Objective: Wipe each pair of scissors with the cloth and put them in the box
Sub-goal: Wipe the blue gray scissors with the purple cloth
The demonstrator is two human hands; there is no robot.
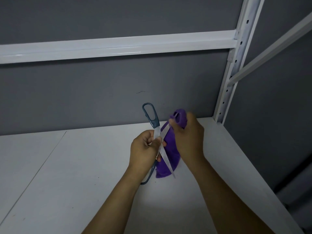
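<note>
Scissors [165, 156] with teal handles were held splayed wide above the shelf [84, 166], presumably so that each blade could be reached on its own. The left hand [145, 149] had its fingers curled round them near the pivot, steadying the tool. One handle loop stood up toward the far wall and the other hung below the wrist. The right hand [189, 137] gripped the purple cloth [168, 159], bunched over the tip of the far blade, while the rest hung behind the near blade toward the shelf. That looked like a wiping stroke, though blur hid how the fingers lay. No box was in view. The shelf was a white board with a seam at its left and a few dark specks. Behind it was a grey wall [101, 90], with a white beam [118, 46] across above and a perforated upright [236, 56] at the far right.
</note>
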